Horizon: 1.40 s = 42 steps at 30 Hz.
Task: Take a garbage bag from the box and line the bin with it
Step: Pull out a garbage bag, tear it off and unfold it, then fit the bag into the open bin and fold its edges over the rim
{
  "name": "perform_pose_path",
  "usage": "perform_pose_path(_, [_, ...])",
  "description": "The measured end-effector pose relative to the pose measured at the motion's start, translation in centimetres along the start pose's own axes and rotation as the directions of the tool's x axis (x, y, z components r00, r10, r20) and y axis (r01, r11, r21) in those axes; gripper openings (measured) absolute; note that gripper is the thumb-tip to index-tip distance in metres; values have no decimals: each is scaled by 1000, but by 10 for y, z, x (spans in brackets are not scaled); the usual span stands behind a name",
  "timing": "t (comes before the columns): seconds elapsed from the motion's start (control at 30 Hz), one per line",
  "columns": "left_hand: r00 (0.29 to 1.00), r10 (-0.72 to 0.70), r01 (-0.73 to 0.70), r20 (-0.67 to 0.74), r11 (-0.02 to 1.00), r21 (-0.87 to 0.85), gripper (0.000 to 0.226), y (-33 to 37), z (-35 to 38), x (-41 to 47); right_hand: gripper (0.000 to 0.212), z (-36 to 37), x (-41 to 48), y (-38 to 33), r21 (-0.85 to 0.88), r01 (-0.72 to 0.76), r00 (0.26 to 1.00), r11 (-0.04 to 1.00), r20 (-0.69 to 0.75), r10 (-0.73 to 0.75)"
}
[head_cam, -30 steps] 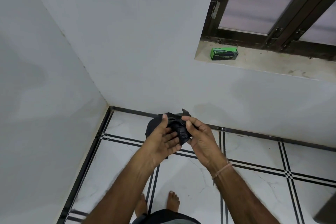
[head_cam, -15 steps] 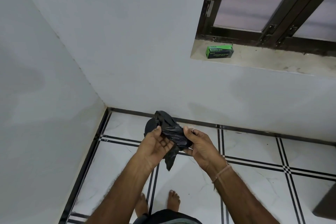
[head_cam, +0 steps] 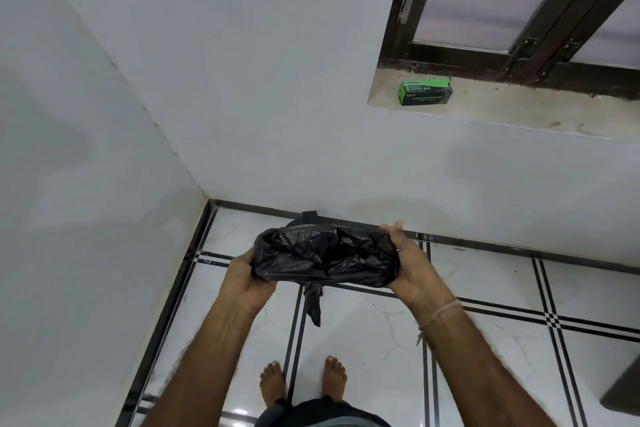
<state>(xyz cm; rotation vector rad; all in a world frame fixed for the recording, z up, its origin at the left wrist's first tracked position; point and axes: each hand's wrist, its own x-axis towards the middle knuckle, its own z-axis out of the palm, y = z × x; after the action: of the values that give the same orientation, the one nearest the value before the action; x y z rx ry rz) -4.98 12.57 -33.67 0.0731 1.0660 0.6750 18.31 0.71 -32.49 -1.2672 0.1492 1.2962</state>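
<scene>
A black garbage bag (head_cam: 325,258) is stretched sideways between my two hands, crumpled, with one loose corner hanging down below it. My left hand (head_cam: 247,276) grips its left end and my right hand (head_cam: 407,262) grips its right end. Directly behind and under the bag a dark bin (head_cam: 308,217) stands on the floor near the wall; only a bit of its rim and a small tab show. The green garbage bag box (head_cam: 425,92) lies on the window sill at the upper right, far from both hands.
White walls meet in a corner at the left. The window sill (head_cam: 519,111) juts in under a dark-framed window. My bare feet (head_cam: 303,381) stand on white floor tiles with black lines. A dark object (head_cam: 623,388) shows at the right edge.
My hands have moved apart, pulling the bunched bag out wide between them. The bag now covers nearly all of the bin behind it.
</scene>
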Motion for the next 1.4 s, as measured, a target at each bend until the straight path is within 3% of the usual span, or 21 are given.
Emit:
perform_pose_path(0.07, [998,56,-56,11,998,-15,23,8,-3,5,40,-1,-14,-1,-278,158,977,947,180,-110])
perform_pose_path(0.17, [992,108,-105,62,993,-56,20,18,-5,11,40,-2,-18,-1,-544,224,927,809,374,-5])
perform_pose_path(0.23, [988,130,-127,83,991,-40,31,22,-4,11,32,-2,-13,-3,-505,157,918,849,392,63])
perform_pose_path(0.4, [974,136,-160,184,979,127,40,23,-9,14,21,-7,5,-10,-42,55,940,998,340,-38])
perform_pose_path(0.53, [971,122,-193,205,908,372,44,15,-1,22,24,5,18,-7,-312,117,958,943,286,-25])
perform_pose_path(0.63, [943,278,-334,185,786,521,48,32,38,28,24,44,25,-33,-572,296,939,765,319,-125])
perform_pose_path(0.7, [796,511,-594,325,561,576,57,53,80,9,40,82,15,-69,-605,586,809,539,402,-428])
perform_pose_path(0.77, [494,682,-833,540,193,519,65,61,112,-19,59,109,-2,-93,-554,820,459,147,483,-745])
perform_pose_path(0.8, [380,699,-856,605,17,517,69,59,114,-23,68,111,-2,-87,-546,837,305,-41,527,-793])
perform_pose_path(0.83, [362,677,-837,641,-67,544,73,51,106,-16,78,105,7,-70,-568,816,303,-109,580,-756])
perform_pose_path(0.9, [626,515,-725,586,105,681,72,24,70,1,96,65,41,-11,-727,682,647,72,556,-522])
perform_pose_path(0.97, [786,366,-610,498,333,719,62,-1,25,14,93,20,68,40,-835,456,888,309,401,-227])
perform_pose_path(1.03, [894,282,-447,349,492,747,55,-5,1,12,75,2,79,53,-802,338,934,493,351,-70])
perform_pose_path(1.1, [930,300,-358,211,618,700,62,5,-2,21,70,8,84,43,-733,254,955,631,294,-42])
perform_pose_path(1.17, [913,365,-383,182,618,687,77,29,16,24,66,39,80,10,-635,285,944,718,315,-96])
perform_pose_path(1.2, [853,473,-484,220,560,673,77,43,35,17,62,63,69,-12,-588,374,918,717,347,-194])
perform_pose_path(1.23, [744,595,-613,302,430,662,77,57,55,6,61,87,56,-34,-589,522,853,617,369,-369])
perform_pose_path(1.27, [590,694,-731,412,243,638,80,68,76,-9,66,105,39,-53,-582,683,714,441,406,-570])
perform_pose_path(1.33, [327,746,-821,579,-79,565,86,73,99,-32,78,120,19,-64,-539,842,350,6,539,-766])
perform_pose_path(1.37, [340,720,-803,605,-113,586,87,68,95,-26,83,116,26,-53,-560,820,296,-115,588,-753])
perform_pose_path(1.4, [428,685,-763,590,-75,642,87,56,81,-12,87,104,38,-34,-616,777,386,-126,626,-678])
